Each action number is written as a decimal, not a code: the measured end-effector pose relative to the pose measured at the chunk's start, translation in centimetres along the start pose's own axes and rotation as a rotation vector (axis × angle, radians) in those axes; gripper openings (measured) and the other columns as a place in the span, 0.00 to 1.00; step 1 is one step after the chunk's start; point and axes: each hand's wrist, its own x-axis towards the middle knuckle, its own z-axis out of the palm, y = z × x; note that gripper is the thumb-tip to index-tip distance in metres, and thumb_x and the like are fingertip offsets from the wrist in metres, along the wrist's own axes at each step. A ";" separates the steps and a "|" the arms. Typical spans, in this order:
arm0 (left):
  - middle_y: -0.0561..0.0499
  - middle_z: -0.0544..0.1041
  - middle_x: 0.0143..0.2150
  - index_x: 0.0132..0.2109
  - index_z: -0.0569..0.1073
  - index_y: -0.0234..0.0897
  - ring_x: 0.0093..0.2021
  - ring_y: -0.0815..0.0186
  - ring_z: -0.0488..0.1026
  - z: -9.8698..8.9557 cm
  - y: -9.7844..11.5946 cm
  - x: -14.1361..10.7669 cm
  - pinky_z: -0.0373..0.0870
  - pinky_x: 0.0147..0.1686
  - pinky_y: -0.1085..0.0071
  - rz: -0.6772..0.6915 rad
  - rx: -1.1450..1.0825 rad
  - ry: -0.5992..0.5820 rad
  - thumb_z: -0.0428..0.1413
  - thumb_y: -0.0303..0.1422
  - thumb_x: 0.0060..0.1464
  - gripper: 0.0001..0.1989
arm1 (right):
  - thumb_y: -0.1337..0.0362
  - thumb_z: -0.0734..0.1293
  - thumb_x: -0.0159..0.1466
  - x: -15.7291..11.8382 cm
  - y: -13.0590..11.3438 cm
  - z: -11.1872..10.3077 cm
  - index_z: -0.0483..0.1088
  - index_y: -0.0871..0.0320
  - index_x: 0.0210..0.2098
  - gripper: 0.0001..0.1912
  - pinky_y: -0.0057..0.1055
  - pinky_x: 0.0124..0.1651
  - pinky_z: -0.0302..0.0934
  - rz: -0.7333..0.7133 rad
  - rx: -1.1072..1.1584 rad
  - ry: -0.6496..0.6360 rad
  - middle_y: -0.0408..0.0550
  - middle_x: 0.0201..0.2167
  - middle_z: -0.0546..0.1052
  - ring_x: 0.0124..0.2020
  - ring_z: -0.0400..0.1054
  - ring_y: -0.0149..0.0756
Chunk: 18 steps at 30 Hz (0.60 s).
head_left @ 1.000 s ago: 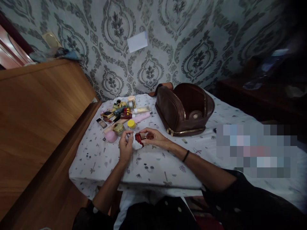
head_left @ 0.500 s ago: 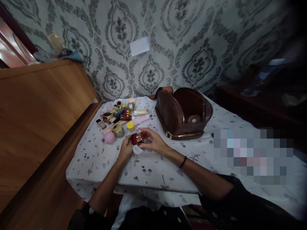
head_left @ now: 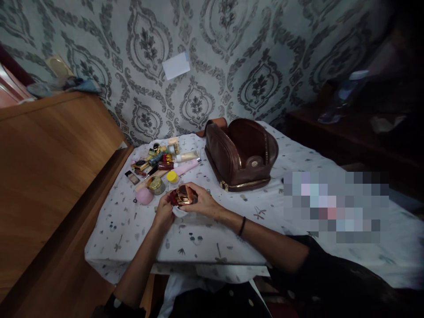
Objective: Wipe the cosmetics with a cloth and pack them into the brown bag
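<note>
A shiny red and gold cosmetic jar is held between both hands above the front part of the table. My left hand grips its red end with closed fingers. From the other side, the fingers of my right hand wrap round the gold end. Something white shows just under the jar, partly hidden by the hands. Close behind lie a yellow-lidded little pot, an olive-gold jar and a round pink item. To the right stands an unzipped brown leather bag with its top open.
Several tubes, bottles and compacts, among them a pink tube, lie heaped at the table's back left. A wooden cabinet borders the left side. A plastic bottle stands on dark furniture at the right. A blurred-out patch covers part of the patterned tablecloth.
The jar has turned in my hands, so more of its gold end shows. Both hands stay on it. The whole scene has shifted left in view as my head turned slightly.
</note>
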 end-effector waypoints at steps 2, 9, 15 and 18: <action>0.48 0.82 0.32 0.39 0.78 0.32 0.32 0.62 0.79 -0.2 0.0 0.1 0.75 0.35 0.67 0.026 0.060 0.032 0.67 0.39 0.40 0.19 | 0.62 0.76 0.48 0.0 -0.1 0.0 0.69 0.58 0.47 0.27 0.33 0.48 0.65 -0.004 0.025 0.020 0.43 0.39 0.76 0.42 0.72 0.37; 0.50 0.78 0.38 0.43 0.74 0.35 0.39 0.64 0.73 -1.0 1.5 -0.8 0.70 0.42 0.69 0.319 0.396 0.278 0.55 0.39 0.57 0.12 | 0.65 0.74 0.49 0.2 1.3 0.0 0.69 0.59 0.49 0.28 0.33 0.46 0.64 -0.016 -0.245 0.153 0.47 0.43 0.76 0.43 0.71 0.38; 0.45 0.76 0.49 0.45 0.77 0.39 0.52 0.57 0.69 1.8 2.6 -2.2 0.61 0.58 0.58 0.563 0.804 -0.027 0.53 0.33 0.60 0.10 | 0.68 0.75 0.45 0.5 2.3 -0.3 0.71 0.59 0.35 0.18 0.32 0.40 0.59 0.021 -0.409 0.156 0.44 0.33 0.71 0.35 0.65 0.36; 0.42 0.74 0.50 0.48 0.73 0.37 0.51 0.55 0.66 2.5 2.8 -1.5 0.62 0.55 0.55 0.641 1.060 -0.085 0.47 0.31 0.64 0.12 | 0.68 0.75 0.45 0.5 2.4 -0.4 0.71 0.60 0.35 0.17 0.31 0.39 0.58 0.020 -0.447 0.135 0.43 0.32 0.70 0.35 0.64 0.35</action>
